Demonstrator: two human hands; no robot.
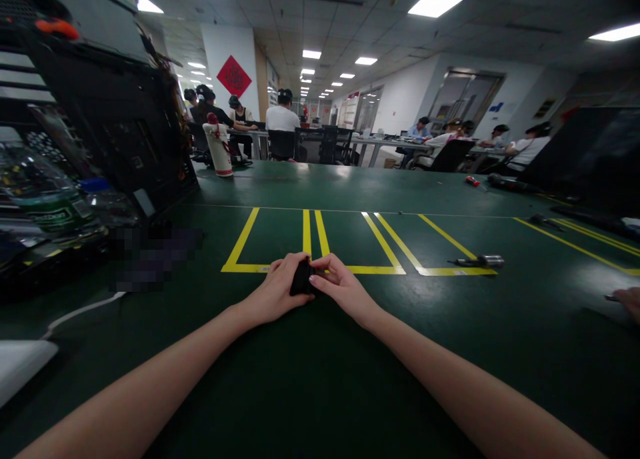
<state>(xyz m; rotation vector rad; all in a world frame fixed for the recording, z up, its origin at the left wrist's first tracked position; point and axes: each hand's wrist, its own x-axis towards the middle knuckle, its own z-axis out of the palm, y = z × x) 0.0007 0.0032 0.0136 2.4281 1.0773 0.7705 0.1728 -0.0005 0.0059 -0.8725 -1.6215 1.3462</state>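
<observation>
Both arms reach forward over the dark green table [300, 379], and the hands meet near its middle. A small black block-like object [301, 279] is between them; its exact kind does not show. My left hand [277, 289] wraps round its left side, fingers over the top and thumb below. From the right, my right hand [343, 287] pinches at the object's right edge with thumb and forefinger. Whether something small sits in that pinch is hidden. Just beyond the hands runs yellow tape [360, 270], marking open-topped boxes on the tabletop.
A metal-ended screwdriver-like tool [487, 261] lies on tape at the right. Another person's hand [631, 302] holds something thin at the right edge. Left stand a black equipment case [125, 126] and plastic bottle [45, 186]. Farther back is a white cup-like container [219, 149]. People sit beyond.
</observation>
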